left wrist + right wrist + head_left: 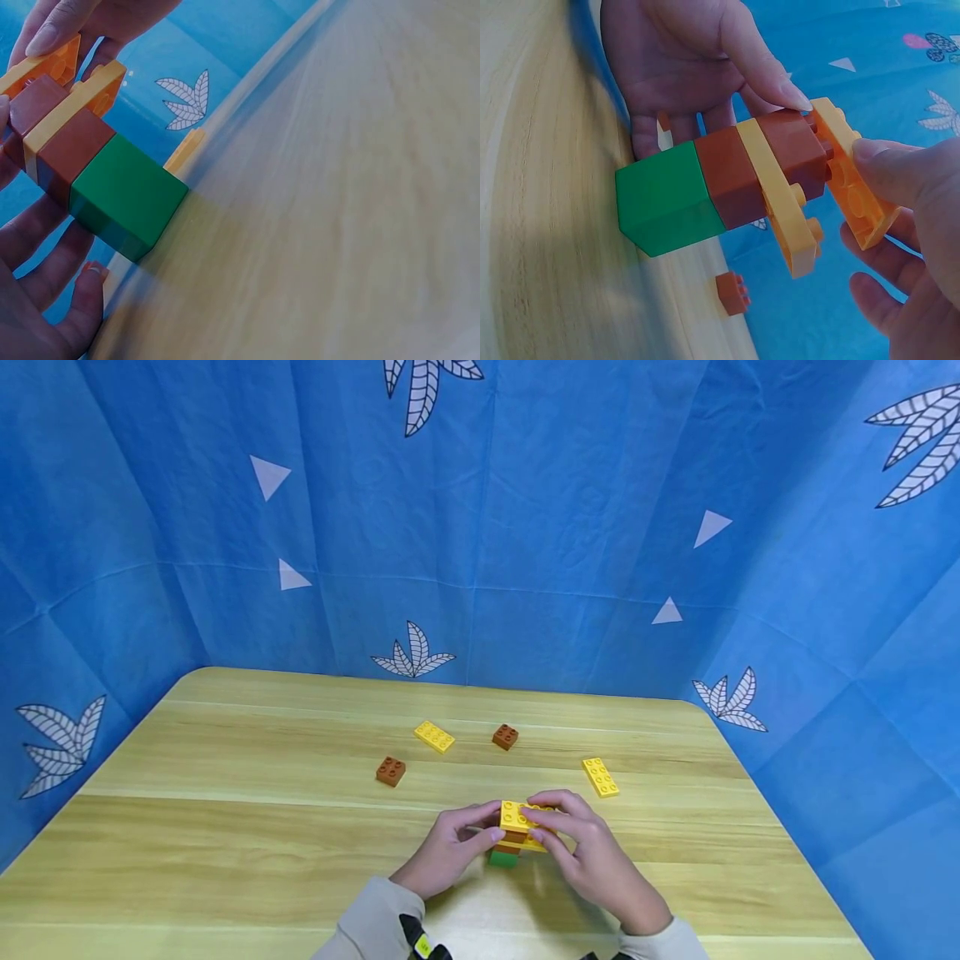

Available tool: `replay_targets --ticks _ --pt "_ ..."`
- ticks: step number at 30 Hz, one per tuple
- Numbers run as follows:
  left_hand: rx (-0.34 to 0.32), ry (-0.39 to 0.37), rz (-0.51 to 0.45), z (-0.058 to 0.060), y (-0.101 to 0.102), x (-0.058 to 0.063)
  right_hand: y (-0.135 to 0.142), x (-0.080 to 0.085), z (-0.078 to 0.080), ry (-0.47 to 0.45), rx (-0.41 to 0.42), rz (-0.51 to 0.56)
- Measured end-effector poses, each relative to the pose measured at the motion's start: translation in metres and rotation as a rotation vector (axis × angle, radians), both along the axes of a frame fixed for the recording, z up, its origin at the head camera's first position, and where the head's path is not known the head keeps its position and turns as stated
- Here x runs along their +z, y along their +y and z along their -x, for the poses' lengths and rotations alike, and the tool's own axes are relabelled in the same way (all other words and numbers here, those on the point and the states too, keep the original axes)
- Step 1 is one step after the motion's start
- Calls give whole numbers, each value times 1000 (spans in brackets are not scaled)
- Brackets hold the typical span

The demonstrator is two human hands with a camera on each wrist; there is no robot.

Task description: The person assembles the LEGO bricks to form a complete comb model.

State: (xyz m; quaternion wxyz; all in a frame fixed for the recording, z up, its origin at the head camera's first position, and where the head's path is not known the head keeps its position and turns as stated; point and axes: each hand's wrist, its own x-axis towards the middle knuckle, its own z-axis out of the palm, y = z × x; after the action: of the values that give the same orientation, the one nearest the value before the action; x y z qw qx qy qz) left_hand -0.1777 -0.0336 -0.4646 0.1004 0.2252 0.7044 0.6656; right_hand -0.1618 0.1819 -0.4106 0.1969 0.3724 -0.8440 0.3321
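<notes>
A small tower of toy building bricks stands on the table in front of me. From the bottom it has a green brick, a brown brick, a thin yellow plate that juts out to the right, and another brown brick. At the top a second yellow plate sits tilted, with brown studs showing below it. My left hand holds the tower's upper part, thumb against the upper brown brick. My right hand pinches the top yellow plate between thumb and fingers.
Farther back on the table lie a yellow plate, a brown brick, another brown brick to the left and another yellow plate to the right. A blue patterned cloth hangs behind the table.
</notes>
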Motion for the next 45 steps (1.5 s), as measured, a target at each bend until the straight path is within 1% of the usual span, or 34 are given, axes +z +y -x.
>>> replay_targets --ticks 4,10,14,18,24,29,38,45 --pt "-11 14 19 1 -1 2 0 1 0 19 3 0" --pt "-22 43 60 1 -2 9 0 1 0 47 7 -7" --pt "3 54 74 0 -1 13 0 1 0 55 11 -11" --pt "36 55 62 -2 2 17 0 1 0 59 9 -15" --pt "58 69 56 -4 4 18 0 1 0 51 3 -20" --pt "67 82 75 -5 4 17 0 1 0 19 -10 -23" --pt "60 91 86 -4 4 17 -1 0 0 -31 -76 -54" --pt "65 96 90 -3 4 15 0 0 0 -49 -78 -61"
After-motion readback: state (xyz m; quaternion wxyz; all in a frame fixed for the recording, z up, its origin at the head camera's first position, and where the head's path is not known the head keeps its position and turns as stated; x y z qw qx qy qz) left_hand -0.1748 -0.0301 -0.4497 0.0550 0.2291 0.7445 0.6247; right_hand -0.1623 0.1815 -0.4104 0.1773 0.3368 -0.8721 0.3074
